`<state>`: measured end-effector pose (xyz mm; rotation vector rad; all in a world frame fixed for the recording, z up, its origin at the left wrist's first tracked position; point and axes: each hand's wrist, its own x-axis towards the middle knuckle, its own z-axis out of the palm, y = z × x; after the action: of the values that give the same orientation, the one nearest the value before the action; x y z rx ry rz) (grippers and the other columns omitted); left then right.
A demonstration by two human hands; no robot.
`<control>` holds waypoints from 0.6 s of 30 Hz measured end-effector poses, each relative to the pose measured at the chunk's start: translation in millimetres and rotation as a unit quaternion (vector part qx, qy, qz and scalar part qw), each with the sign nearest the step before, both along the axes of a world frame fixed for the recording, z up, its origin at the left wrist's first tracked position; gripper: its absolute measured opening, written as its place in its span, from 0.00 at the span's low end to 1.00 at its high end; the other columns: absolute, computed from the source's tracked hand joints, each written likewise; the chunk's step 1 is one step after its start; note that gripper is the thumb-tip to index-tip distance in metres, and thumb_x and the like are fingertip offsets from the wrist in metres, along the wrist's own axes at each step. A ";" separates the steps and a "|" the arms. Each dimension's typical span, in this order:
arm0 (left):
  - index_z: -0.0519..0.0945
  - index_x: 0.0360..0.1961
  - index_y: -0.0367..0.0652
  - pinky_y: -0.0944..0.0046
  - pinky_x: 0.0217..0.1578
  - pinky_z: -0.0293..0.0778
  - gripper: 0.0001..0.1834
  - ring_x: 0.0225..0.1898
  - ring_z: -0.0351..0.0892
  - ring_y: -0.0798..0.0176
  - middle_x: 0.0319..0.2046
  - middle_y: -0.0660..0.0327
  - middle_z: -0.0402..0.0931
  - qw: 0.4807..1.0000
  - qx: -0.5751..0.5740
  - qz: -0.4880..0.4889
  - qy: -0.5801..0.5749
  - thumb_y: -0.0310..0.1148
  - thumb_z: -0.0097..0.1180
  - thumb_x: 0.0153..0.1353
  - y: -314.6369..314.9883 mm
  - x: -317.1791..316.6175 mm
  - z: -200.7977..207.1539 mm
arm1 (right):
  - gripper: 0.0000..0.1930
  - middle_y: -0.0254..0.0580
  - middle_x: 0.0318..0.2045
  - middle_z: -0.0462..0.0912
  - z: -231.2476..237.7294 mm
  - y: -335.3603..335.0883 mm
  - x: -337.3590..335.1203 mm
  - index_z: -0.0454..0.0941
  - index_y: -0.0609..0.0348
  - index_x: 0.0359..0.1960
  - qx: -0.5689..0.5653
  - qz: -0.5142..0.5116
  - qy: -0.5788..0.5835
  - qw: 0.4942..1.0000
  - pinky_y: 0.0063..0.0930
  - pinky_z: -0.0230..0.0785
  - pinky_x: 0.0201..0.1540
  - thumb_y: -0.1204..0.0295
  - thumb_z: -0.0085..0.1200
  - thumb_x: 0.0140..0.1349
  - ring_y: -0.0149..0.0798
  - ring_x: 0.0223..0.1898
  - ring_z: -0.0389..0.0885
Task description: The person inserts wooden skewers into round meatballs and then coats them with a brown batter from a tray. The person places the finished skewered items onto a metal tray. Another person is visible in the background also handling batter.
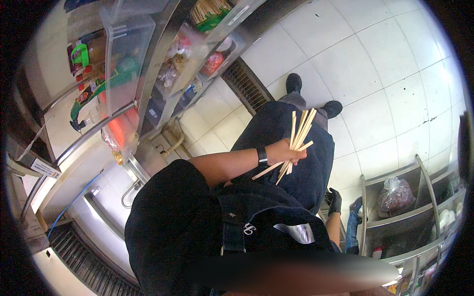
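A loose bunch of pale wooden chopsticks (302, 129) is gripped in my left hand (284, 152), in front of my dark apron. Their ends fan out above and below the fist, and one or two lie crosswise. A black band sits on that wrist. My right hand (334, 201), in a black glove, hangs low at my right side with its fingers partly spread. Nothing shows in it, and it is near the edge of the metal shelf unit.
At the left, a metal rack holds clear bins (129, 59) with bagged goods; another bin holds wooden sticks (206, 11). A floor drain grate (245, 84) crosses white tiles (385, 74). At right stands a steel shelf (405, 222) with a filled plastic bag (395, 197). Another person's jeans leg (352, 229) shows beside it.
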<state>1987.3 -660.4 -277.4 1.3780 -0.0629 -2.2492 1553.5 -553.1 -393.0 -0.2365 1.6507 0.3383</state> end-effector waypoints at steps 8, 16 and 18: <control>0.67 0.36 0.44 0.71 0.17 0.66 0.07 0.17 0.65 0.73 0.22 0.66 0.67 0.981 -0.052 0.155 -0.100 0.34 0.51 0.65 -45.2 24.1 -14.8 | 0.15 0.41 0.28 0.82 -7.2 8.2 -4.3 0.79 0.51 0.42 0.007 -0.091 0.037 0.995 0.29 0.69 0.30 0.59 0.50 0.59 0.35 0.26 0.78; 0.67 0.37 0.45 0.69 0.19 0.70 0.06 0.19 0.72 0.71 0.20 0.66 0.70 0.984 -0.011 0.014 -0.175 0.29 0.51 0.64 -12.5 16.8 -7.9 | 0.15 0.40 0.29 0.82 -3.6 22.7 -9.0 0.79 0.52 0.42 -0.025 -0.187 -0.032 0.981 0.31 0.70 0.31 0.59 0.50 0.58 0.37 0.26 0.79; 0.67 0.38 0.45 0.69 0.19 0.70 0.06 0.19 0.72 0.72 0.20 0.67 0.70 0.986 -0.033 -0.021 -0.162 0.30 0.52 0.64 -3.9 12.1 -5.2 | 0.15 0.40 0.29 0.83 -5.0 24.9 -6.7 0.79 0.52 0.42 -0.027 -0.192 -0.039 0.980 0.31 0.70 0.31 0.59 0.50 0.58 0.37 0.27 0.79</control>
<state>1999.4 -664.3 -282.7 1.7076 -0.2762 -2.0146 1546.9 -528.2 -398.0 0.0306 1.5895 -0.0090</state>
